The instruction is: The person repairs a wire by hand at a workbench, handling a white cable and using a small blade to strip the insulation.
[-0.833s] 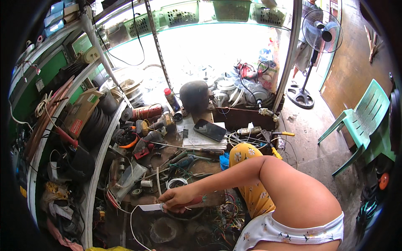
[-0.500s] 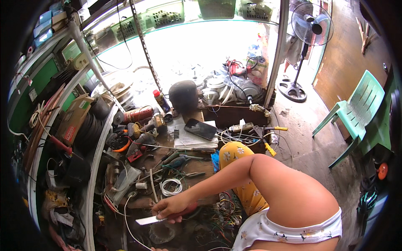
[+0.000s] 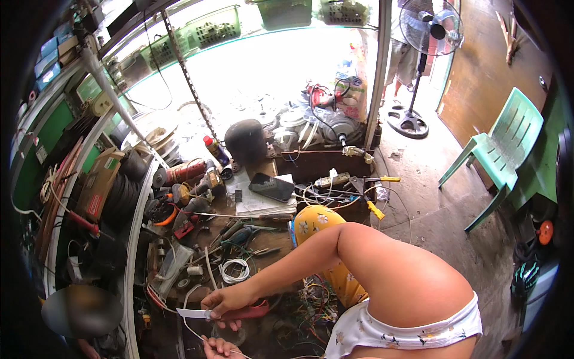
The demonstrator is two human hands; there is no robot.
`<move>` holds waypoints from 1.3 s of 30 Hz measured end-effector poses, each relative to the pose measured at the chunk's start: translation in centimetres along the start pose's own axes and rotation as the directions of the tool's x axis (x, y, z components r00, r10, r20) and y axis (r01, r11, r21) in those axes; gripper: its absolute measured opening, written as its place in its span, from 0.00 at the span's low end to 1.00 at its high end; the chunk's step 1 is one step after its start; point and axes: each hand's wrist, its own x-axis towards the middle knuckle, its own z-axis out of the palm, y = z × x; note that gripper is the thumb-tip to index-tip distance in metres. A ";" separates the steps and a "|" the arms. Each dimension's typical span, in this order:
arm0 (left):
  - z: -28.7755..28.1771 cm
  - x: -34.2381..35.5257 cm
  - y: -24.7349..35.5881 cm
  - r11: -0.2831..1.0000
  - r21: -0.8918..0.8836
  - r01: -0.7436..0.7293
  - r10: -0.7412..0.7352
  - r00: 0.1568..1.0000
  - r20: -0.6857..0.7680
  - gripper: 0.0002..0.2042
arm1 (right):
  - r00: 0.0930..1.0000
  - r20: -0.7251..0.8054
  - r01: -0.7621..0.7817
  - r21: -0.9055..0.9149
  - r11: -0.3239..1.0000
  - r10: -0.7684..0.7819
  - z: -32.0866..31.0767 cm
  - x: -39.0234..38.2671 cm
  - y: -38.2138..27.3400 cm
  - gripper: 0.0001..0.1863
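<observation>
In my right hand (image 3: pixel 230 304) I hold a utility knife by its red handle (image 3: pixel 254 310). Its bare blade (image 3: pixel 192 313) points left, close to a thin white wire (image 3: pixel 186 326). Below it, my left hand (image 3: pixel 220 347) shows only in part at the lower edge, its fingers pinched round that wire. On the workbench, just beyond my right hand, lies a coil of white tubing or cable (image 3: pixel 235 271).
Pliers and screwdrivers (image 3: pixel 239 234) litter the bench, with a phone (image 3: pixel 272 187) on papers behind them. Tangled wires (image 3: pixel 320 299) lie by my knee. A standing fan (image 3: pixel 412 122) and a green plastic chair (image 3: pixel 508 140) are at the right; a person (image 3: pixel 400 60) stands at the doorway.
The knife has shifted left to the wire, and its blade is more level. My left hand has risen further into view with the wire. The whole view has swung slightly.
</observation>
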 end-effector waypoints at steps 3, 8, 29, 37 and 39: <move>-1.0 1.1 -1.4 0.999 -0.027 0.036 -0.037 0.999 -0.017 0.14 | 1.000 0.007 -0.010 -0.049 0.999 0.010 -0.6 -0.4 0.0 0.09; -1.4 0.9 -1.6 0.994 0.060 -0.087 0.086 0.996 0.023 0.14 | 0.990 -0.097 -0.106 -0.015 0.994 0.104 -1.2 -0.3 0.6 0.08; -1.5 0.6 -3.9 0.919 0.251 -0.304 0.281 0.951 0.126 0.05 | 0.942 -0.233 -0.264 -0.069 0.962 0.242 0.1 -2.1 -0.4 0.18; -0.5 -0.4 -4.3 0.827 0.427 -0.366 0.292 0.928 0.230 0.03 | 0.992 -0.036 -0.129 -0.243 0.961 0.124 1.6 -0.9 -1.0 0.14; -0.3 0.3 -4.8 0.783 0.462 -0.417 0.322 0.907 0.272 0.03 | 0.995 -0.081 -0.085 -0.254 0.964 0.066 1.4 -1.8 -1.6 0.12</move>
